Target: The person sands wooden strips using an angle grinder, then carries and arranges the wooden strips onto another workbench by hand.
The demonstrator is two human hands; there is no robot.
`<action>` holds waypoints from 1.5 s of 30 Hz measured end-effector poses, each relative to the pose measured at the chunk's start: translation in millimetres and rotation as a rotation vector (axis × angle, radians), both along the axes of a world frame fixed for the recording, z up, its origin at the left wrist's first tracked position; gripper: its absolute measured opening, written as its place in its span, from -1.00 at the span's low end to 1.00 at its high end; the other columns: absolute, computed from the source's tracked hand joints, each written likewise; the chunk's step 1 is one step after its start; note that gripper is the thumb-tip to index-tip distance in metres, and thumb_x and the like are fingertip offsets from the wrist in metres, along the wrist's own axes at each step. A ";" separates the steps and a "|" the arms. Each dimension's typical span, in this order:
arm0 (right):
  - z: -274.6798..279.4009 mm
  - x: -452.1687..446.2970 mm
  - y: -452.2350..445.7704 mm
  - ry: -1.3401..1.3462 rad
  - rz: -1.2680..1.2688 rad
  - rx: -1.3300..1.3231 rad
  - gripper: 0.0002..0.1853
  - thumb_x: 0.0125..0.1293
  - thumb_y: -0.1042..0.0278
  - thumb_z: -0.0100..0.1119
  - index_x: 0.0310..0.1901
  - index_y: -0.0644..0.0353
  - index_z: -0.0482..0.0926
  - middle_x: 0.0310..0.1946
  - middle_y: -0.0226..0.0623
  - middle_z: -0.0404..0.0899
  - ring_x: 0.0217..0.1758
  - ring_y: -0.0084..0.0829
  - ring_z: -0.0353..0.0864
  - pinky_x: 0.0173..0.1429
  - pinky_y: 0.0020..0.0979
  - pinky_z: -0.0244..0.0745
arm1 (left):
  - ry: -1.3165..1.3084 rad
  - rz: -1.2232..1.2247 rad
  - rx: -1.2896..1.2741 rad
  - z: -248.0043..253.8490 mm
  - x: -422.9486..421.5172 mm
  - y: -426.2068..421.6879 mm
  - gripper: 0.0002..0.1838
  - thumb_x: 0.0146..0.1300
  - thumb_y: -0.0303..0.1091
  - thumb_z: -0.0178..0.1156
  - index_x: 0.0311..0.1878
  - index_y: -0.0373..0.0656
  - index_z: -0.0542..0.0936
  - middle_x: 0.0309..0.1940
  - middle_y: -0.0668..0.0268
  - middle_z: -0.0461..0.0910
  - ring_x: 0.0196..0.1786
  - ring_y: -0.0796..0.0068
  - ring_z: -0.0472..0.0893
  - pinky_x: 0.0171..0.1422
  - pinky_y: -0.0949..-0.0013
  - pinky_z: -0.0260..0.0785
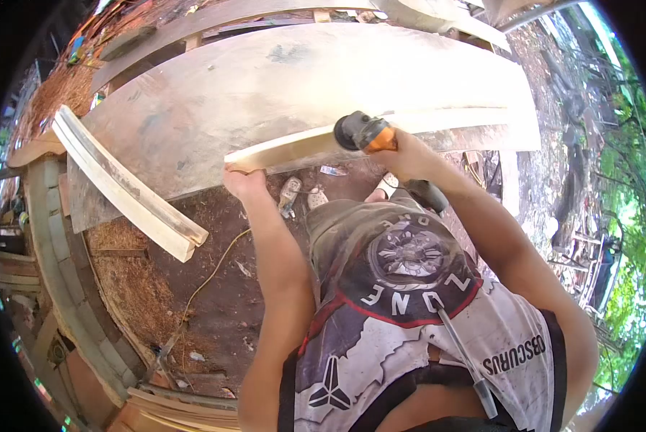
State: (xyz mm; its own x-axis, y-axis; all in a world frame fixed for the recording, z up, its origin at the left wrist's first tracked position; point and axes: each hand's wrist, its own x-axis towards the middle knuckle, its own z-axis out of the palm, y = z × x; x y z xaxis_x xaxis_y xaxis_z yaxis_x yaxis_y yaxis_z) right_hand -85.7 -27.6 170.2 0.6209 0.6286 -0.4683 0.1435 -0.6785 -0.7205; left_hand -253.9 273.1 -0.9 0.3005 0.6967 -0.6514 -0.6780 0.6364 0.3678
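Note:
A long, pale, slightly curved strip of wood [287,147] lies along the near edge of the workbench. My left hand [244,181] is closed around its left end. In my right hand [402,155] is an orange and black angle grinder [372,135], its dark round disc end over the strip, right of the strip's left end. Whether the disc touches the wood I cannot tell. The strip's right part is washed out by glare.
Two pale curved wood pieces [125,180] lie side by side across the bench's left end, overhanging it. The broad board bench top [193,93] stretches ahead. A yellowish cord [218,265] runs over the dirt floor, and sandals [290,194] sit below the bench edge.

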 end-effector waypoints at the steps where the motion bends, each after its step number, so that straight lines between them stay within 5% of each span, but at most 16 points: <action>1: 0.7 3.8 -11.3 -0.015 -0.046 -0.041 -0.53 0.17 0.16 0.37 0.05 0.26 0.61 -0.28 -0.18 0.69 -0.24 -0.37 0.69 -0.12 -0.30 0.56 | 0.006 -0.008 -0.003 -0.5 -0.4 0.1 -0.69 0.44 -0.22 -0.16 -0.02 -0.16 0.53 -0.05 0.16 0.60 0.06 0.11 0.59 0.30 -0.16 0.42; 7: -14.5 44.1 -84.4 0.055 -0.253 -0.120 -0.42 0.15 0.04 0.37 0.10 0.29 0.59 -0.29 -0.22 0.68 -0.24 -0.43 0.69 -0.12 -0.37 0.57 | 0.083 -0.031 0.006 -8.5 -2.6 5.2 -0.68 0.39 -0.17 -0.17 -0.09 -0.11 0.53 -0.10 0.18 0.61 0.01 0.10 0.61 0.25 -0.20 0.43; 10: -52.3 86.3 -140.4 -0.038 -0.383 -0.075 -0.34 0.15 -0.03 0.38 0.07 0.44 0.58 -0.27 -0.21 0.69 -0.20 -0.42 0.68 -0.09 -0.38 0.56 | 0.171 0.000 0.017 -12.4 3.6 11.8 -0.62 0.33 -0.17 -0.14 0.01 -0.15 0.54 0.04 0.12 0.60 0.19 0.00 0.56 0.35 -0.26 0.36; 15: -52.8 125.4 -205.0 -0.070 -0.460 -0.115 -0.36 0.13 -0.13 0.37 0.07 0.27 0.64 -0.19 -0.25 0.71 -0.13 -0.39 0.68 -0.01 -0.34 0.54 | 0.187 0.001 -0.056 -32.8 3.5 27.2 -0.55 0.23 -0.16 -0.04 0.09 -0.18 0.58 0.09 0.12 0.62 0.25 -0.04 0.57 0.42 -0.33 0.28; 20: -52.1 167.3 -254.5 -0.045 -0.618 -0.108 -0.48 0.14 -0.03 0.41 0.00 0.22 0.69 -0.23 -0.32 0.69 -0.20 -0.45 0.66 -0.06 -0.37 0.53 | 0.463 0.079 -0.011 -1.5 21.0 6.8 -0.59 0.25 -0.18 -0.03 0.05 -0.15 0.61 0.11 0.14 0.63 0.23 0.07 0.60 0.45 -0.09 0.34; 26: -74.3 225.4 -329.9 0.014 -0.818 0.007 -0.61 0.15 0.02 0.44 -0.14 0.16 0.70 -0.34 -0.41 0.64 -0.33 -0.56 0.57 -0.25 -0.43 0.45 | 0.582 -0.017 0.205 -104.7 -42.9 79.4 -0.53 0.30 -0.11 -0.02 0.13 -0.18 0.61 0.12 0.16 0.63 0.22 0.12 0.61 0.44 -0.02 0.37; 28: -69.7 238.7 -347.7 0.020 -0.913 0.004 -0.62 0.16 0.03 0.43 -0.15 0.16 0.69 -0.35 -0.41 0.62 -0.35 -0.56 0.56 -0.28 -0.42 0.44 | 0.719 -0.118 0.364 -87.1 -24.2 77.9 -0.50 0.30 -0.08 -0.01 0.16 -0.19 0.59 0.12 0.15 0.63 0.22 0.11 0.61 0.44 -0.02 0.37; 31: -54.6 196.4 -332.4 -0.047 -1.027 -0.071 -0.65 0.20 0.08 0.39 -0.13 0.18 0.65 -0.38 -0.41 0.59 -0.41 -0.54 0.54 -0.35 -0.40 0.43 | 0.506 0.112 0.086 -30.3 -25.7 81.8 -0.51 0.25 -0.08 0.04 0.14 -0.17 0.59 0.14 0.14 0.60 0.22 0.03 0.60 0.41 -0.07 0.40; 34: -67.3 172.3 -351.0 0.008 -1.121 0.325 -0.67 0.24 0.16 0.34 -0.09 0.21 0.61 -0.39 -0.39 0.58 -0.42 -0.51 0.56 -0.35 -0.41 0.48 | 0.627 0.043 -0.009 -12.6 -26.7 79.0 -0.51 0.26 -0.09 0.07 0.16 -0.17 0.58 0.18 0.15 0.58 0.21 0.06 0.59 0.39 -0.03 0.42; 36: -66.6 141.6 -352.7 0.146 -1.184 0.497 -0.66 0.24 0.18 0.33 -0.07 0.23 0.56 -0.42 -0.34 0.58 -0.49 -0.47 0.56 -0.43 -0.37 0.50 | 0.992 -0.173 0.429 -56.4 -51.9 121.9 -0.52 0.29 -0.12 0.17 0.18 -0.20 0.56 0.21 0.12 0.56 0.19 0.11 0.59 0.35 0.07 0.41; 37: -67.4 129.0 -354.2 0.152 -1.187 0.503 -0.66 0.24 0.18 0.33 -0.07 0.23 0.56 -0.42 -0.34 0.58 -0.49 -0.47 0.56 -0.43 -0.37 0.50 | 0.995 -0.173 0.437 -59.2 -48.3 122.1 -0.52 0.29 -0.12 0.17 0.18 -0.20 0.56 0.21 0.12 0.56 0.19 0.11 0.59 0.35 0.07 0.41; 41: -61.7 87.4 -335.1 0.307 -1.182 0.486 -0.67 0.25 0.25 0.31 -0.02 0.19 0.53 -0.44 -0.37 0.54 -0.50 -0.48 0.54 -0.43 -0.42 0.49 | 1.438 -0.740 1.292 -71.9 13.6 92.5 -0.43 0.29 -0.18 0.36 0.30 -0.26 0.51 0.18 0.02 0.58 0.16 0.19 0.59 0.34 0.19 0.38; 42: -60.3 83.6 -324.7 0.277 -1.192 0.445 -0.70 0.26 0.27 0.31 -0.03 0.18 0.53 -0.45 -0.39 0.53 -0.51 -0.51 0.53 -0.44 -0.45 0.47 | 1.326 -0.756 1.348 2.6 70.0 -7.0 -0.45 0.32 -0.19 0.34 0.32 -0.19 0.52 0.16 0.07 0.62 0.18 0.19 0.60 0.36 0.14 0.37; 43: -65.7 82.6 -317.8 0.280 -1.193 0.449 -0.70 0.26 0.27 0.31 -0.03 0.18 0.53 -0.45 -0.39 0.53 -0.51 -0.51 0.53 -0.44 -0.45 0.47 | 1.339 -0.946 1.732 -20.3 94.2 -26.3 -0.48 0.34 -0.16 0.30 0.30 -0.17 0.55 0.20 0.06 0.61 0.23 0.13 0.59 0.38 0.13 0.36; 44: -74.3 81.3 -311.6 0.322 -1.108 0.477 -0.70 0.24 0.28 0.34 -0.05 0.19 0.56 -0.46 -0.42 0.54 -0.50 -0.55 0.54 -0.43 -0.45 0.47 | 1.069 -1.194 1.731 14.7 119.2 -79.7 -0.49 0.35 -0.12 0.26 0.26 -0.21 0.56 0.24 -0.01 0.58 0.28 0.04 0.55 0.40 0.11 0.34; 45: -78.9 79.6 -303.4 0.362 -1.024 0.503 -0.70 0.22 0.29 0.37 -0.07 0.20 0.59 -0.47 -0.44 0.55 -0.49 -0.59 0.54 -0.42 -0.45 0.46 | 1.066 -1.313 2.013 6.3 133.8 -99.1 -0.49 0.28 -0.14 0.30 0.21 -0.23 0.58 0.24 -0.01 0.56 0.29 0.00 0.53 0.41 0.07 0.33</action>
State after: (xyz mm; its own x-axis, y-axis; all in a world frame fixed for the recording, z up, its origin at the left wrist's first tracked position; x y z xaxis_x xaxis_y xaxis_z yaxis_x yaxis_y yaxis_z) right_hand -6.1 -331.0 91.3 0.8230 0.0821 -0.5621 -0.5647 0.0101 -0.8253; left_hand -120.1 173.9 5.4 0.9799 0.1993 -0.0139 0.1824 -0.8643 0.4687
